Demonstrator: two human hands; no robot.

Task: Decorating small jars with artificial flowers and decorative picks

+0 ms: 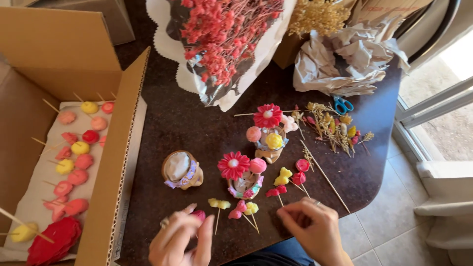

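A large cardboard box (74, 123) stands open at the left of the dark table (187, 118), lined with white paper. On that lining lie many small flowers on wooden sticks (79, 148), pink, red and yellow, with a bigger red piece (49, 241) in the near corner. At the far edge a paper-and-foil sleeve (221, 54) holds a bunch of red dried sprigs, and beside it crumpled brown paper (350, 59) sits under a yellow dried bunch (318, 17).

Three small tan pots stand mid-table. The far pot (270, 148) carries a red daisy, a pink ball, a yellow rose and a pale bloom. The middle pot (244, 184) holds a red daisy and a pink ball. The left pot (181, 170), banded with a purple frill, holds only white stuffing.

Loose stick flowers (236, 207) lie in front of the pots, a long bare skewer (325, 176) to the right, and dried stems (335, 128) near blue-handled scissors (342, 104).

The left hand (181, 241) pinches a small dark-pink flower (198, 215) between fingertips at the near table edge. It is rounded and glossy; its stick is hidden. The right hand (310, 229) is curled, fingers bent down just beside the loose red flowers; whether it grips anything I cannot tell.
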